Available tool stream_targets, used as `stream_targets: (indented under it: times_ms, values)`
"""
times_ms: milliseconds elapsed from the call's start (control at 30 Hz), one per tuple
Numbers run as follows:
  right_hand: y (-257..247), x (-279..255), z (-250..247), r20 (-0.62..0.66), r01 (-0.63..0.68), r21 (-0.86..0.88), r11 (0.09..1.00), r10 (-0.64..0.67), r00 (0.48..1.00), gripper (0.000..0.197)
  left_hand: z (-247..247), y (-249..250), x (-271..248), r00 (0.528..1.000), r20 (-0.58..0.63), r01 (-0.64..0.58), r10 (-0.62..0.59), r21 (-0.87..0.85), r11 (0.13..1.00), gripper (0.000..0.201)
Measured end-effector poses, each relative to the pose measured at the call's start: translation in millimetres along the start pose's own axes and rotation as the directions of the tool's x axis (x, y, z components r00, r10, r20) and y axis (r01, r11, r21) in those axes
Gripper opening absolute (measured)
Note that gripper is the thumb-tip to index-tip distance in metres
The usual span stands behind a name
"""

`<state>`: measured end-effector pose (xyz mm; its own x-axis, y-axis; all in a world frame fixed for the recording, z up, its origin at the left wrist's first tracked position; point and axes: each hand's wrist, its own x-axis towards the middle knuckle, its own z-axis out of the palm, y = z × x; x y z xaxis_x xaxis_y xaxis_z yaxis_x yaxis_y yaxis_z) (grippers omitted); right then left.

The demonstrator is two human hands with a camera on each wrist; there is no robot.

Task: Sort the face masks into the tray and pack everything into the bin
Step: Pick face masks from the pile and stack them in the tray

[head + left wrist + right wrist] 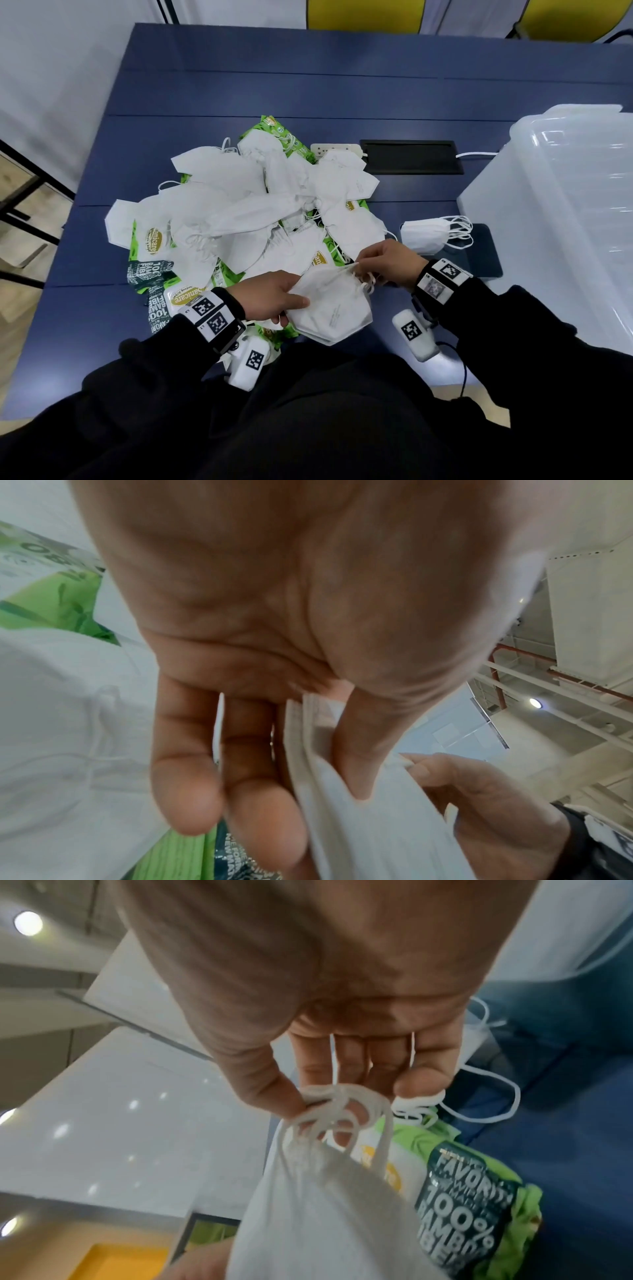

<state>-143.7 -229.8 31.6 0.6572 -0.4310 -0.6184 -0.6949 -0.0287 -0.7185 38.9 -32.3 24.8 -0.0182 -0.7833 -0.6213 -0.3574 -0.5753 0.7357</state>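
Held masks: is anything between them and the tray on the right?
Nothing visible blocks the way. The held masks hang between the left hand and right hand. Only bare table lies toward the tray, which already carries a small mask stack.

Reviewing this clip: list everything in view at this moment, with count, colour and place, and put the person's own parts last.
held masks: a small stack, count unclear, white, at the table's near edge, between both hands
mask pile: many, white, heaped mid-table over the packets
stacked masks: one small stack, white, on the dark tray
tray: one, dark, right of the pile, beside the bin
wipe packets: several, green and white, under the pile
bin: one, translucent white, right side of the table
power strip: one, white, behind the pile
cable hatch: one, black, set in the table
table: one, blue
left hand: pinches the held masks' edge
right hand: grips their ear loops
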Motion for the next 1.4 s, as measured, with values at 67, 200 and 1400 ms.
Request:
stream_targets:
  times_ms: [67,200,1400]
  values:
    - [0.0,2.3,5.5,-0.045,-0.041,0.188,0.981,0.050,0.998,0.017,-0.5,-0.5,0.5,1.000,0.004,0.001,-0.001,0.022,1.000,0.008]
    - [-3.2,2.5,8.5,0.007,-0.152,0.563,0.813,0.179,0.984,0.027,-0.7,0.5,-1.3,1.000,0.018,-0.014,0.013,0.061,0.998,0.012]
    - [8.8,-1.6,-3.7,0.222,-0.019,-0.222,0.975,0.070,0.973,0.021,-1.4,-5.4,-2.6,0.998,-0.029,-0.046,0.048,0.065,0.997,0.002]
